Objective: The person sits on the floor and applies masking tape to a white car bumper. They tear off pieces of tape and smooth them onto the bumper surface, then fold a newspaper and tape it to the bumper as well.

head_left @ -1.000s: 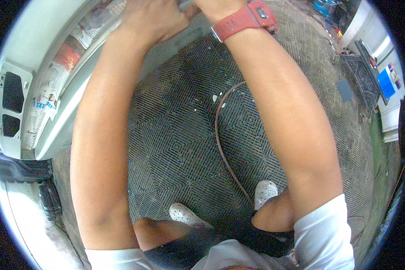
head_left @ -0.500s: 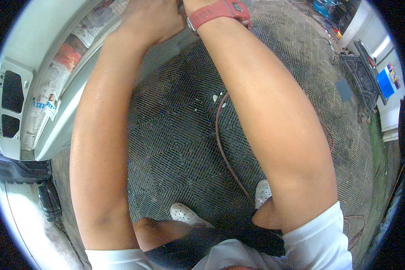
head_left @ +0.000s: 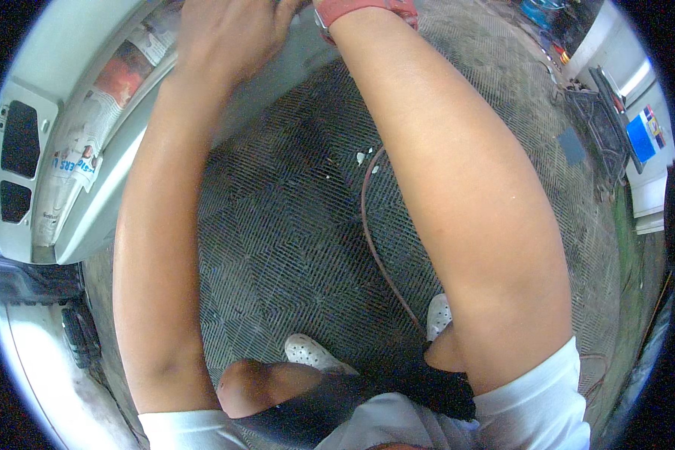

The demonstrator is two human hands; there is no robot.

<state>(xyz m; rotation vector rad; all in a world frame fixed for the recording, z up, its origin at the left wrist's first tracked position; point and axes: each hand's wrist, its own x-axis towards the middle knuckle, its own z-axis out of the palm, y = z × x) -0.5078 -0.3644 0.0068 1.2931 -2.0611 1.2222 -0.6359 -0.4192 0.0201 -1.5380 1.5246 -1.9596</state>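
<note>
left hand (head_left: pixel 229 37) shifted leftward over pale panel (head_left: pixel 300 56), nearer newspaper (head_left: pixel 120 79); couldn't tell fingers' grip; right hand fell out of view.

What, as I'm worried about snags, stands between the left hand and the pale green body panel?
Nothing visible stands between the left hand and the pale green body panel; the newspaper lies left of the hand. The frame crops the hand, so contact is unclear.
</note>
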